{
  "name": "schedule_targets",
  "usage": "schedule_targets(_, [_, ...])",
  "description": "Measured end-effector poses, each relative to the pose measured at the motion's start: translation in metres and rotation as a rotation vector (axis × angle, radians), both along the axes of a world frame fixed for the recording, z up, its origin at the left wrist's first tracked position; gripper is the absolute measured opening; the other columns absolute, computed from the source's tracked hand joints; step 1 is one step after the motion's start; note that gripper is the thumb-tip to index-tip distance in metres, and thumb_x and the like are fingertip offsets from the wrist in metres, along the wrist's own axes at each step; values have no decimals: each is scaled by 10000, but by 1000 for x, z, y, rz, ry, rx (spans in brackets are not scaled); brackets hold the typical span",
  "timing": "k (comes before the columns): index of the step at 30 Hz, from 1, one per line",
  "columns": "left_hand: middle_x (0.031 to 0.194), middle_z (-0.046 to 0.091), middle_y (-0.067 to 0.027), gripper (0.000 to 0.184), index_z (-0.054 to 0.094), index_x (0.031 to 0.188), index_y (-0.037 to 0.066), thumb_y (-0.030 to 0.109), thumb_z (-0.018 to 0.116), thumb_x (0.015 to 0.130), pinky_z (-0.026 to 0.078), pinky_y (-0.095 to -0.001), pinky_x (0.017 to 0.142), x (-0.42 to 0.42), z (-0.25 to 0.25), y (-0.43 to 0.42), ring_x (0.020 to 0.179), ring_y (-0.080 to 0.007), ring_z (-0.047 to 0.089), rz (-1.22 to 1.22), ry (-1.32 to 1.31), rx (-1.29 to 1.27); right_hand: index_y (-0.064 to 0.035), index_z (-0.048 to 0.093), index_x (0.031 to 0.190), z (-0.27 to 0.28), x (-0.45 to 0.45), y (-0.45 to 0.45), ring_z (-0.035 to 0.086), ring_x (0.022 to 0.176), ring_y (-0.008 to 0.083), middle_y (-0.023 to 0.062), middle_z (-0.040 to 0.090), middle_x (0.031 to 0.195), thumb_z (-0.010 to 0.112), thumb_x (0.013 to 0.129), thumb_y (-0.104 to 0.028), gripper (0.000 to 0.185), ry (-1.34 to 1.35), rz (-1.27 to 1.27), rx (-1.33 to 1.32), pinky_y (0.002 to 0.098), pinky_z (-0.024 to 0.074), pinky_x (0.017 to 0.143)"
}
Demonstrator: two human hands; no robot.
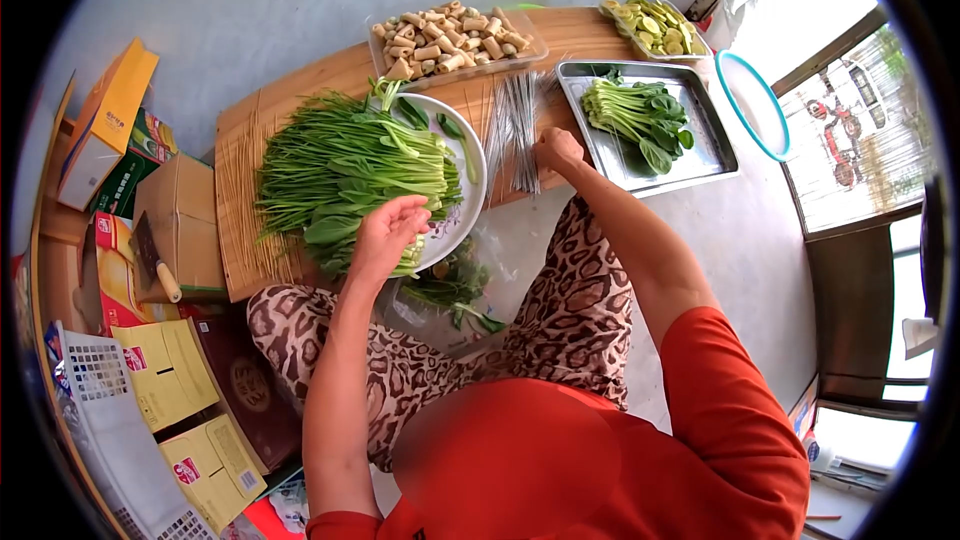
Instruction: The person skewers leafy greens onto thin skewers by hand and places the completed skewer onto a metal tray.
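My left hand (390,232) is over the near edge of a white round plate (474,202), its fingers loosely bent and apart, with nothing visible in them. Long green chives (318,155) and leafy greens (395,180) with pale stems lie heaped on that plate. My right hand (558,151) is closed beside a bundle of thin metal skewers (518,130); its fingertips are hidden, so what they hold cannot be made out. Just right of it, a metal tray (715,155) holds leafy greens (640,120) threaded or lined up in a row.
Wooden skewers (245,200) lie on the left of the wooden table (290,80). At the back are a tub of tan tube-shaped pieces (450,40) and a tub of green slices (655,25). A knife (155,260) rests against a cardboard box (180,210). A bag of greens (450,275) sits below the table edge.
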State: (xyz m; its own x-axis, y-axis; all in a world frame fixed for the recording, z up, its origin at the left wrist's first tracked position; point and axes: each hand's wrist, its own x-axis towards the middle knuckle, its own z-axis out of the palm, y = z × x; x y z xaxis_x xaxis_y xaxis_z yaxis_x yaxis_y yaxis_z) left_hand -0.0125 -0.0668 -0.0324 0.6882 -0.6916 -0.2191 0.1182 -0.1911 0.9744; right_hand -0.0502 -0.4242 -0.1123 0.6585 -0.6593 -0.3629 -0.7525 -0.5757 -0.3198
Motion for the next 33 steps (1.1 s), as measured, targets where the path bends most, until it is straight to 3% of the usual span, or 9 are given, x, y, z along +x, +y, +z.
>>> schedule_targets(2, [1035,660,-64,372,567,1213,5,233,605,921,488,-249,754,-1,-1,-2,883,-113,633,-12,4,13,-76,693,878,-9,-4,-1,656,875,301,129,687,881,614,812,-323,268,-48,57,-198,417,514,722])
schedule_targets(6, [977,673,-52,317,597,1167,-5,176,607,907,472,-231,722,-4,-5,-2,828,-95,625,21,23,-8,-70,689,868,-18,-7,0,653,888,304,117,690,867,617,810,-339,284,-74,91,-177,417,511,724])
schedule_targets(9, [973,672,-51,315,598,1167,-4,172,606,906,474,-232,723,-3,-8,-1,820,-88,621,21,16,-20,-68,685,841,-23,-5,-2,672,760,279,111,688,802,614,810,-338,281,-148,131,-229,394,519,675])
schedule_targets(12, [965,670,-51,318,595,1175,-3,165,604,905,476,-232,725,-3,-7,-2,812,-86,618,24,0,-5,-41,668,802,-3,-10,2,658,596,219,101,679,738,612,826,-260,227,-204,109,-57,343,513,563])
schedule_targets(14, [927,670,-39,286,614,1136,1,163,606,901,475,-226,703,-2,-9,-3,794,-81,614,38,-14,-20,6,668,813,25,-17,14,688,677,206,146,692,802,617,781,-148,166,-242,7,399,329,521,551])
schedule_targets(15, [927,670,-39,286,614,1136,1,163,606,901,475,-226,703,-1,-10,-3,794,-81,614,39,-23,-24,-3,641,759,19,-23,16,638,551,130,103,671,716,606,805,-97,109,-379,-53,612,264,453,436])
schedule_targets(20, [941,675,-31,225,651,1043,32,215,585,929,483,-223,662,2,-31,-6,808,-92,632,-124,-39,53,-46,547,859,45,-67,73,626,552,147,84,663,742,600,879,-130,102,-570,-102,1139,240,450,474])
schedule_targets(26, [889,686,-51,260,656,1023,4,233,564,940,479,-216,635,-42,-12,-11,774,-107,648,-352,64,131,-62,510,884,77,-94,135,677,641,155,66,664,766,581,893,-107,85,-646,58,1142,215,440,493])
schedule_targets(33, [731,636,-25,184,637,848,8,157,565,930,480,-215,624,-80,-2,5,643,-92,599,-216,74,-14,-50,509,928,106,-103,166,681,671,153,68,669,830,572,913,-123,98,-642,225,1139,215,439,538])
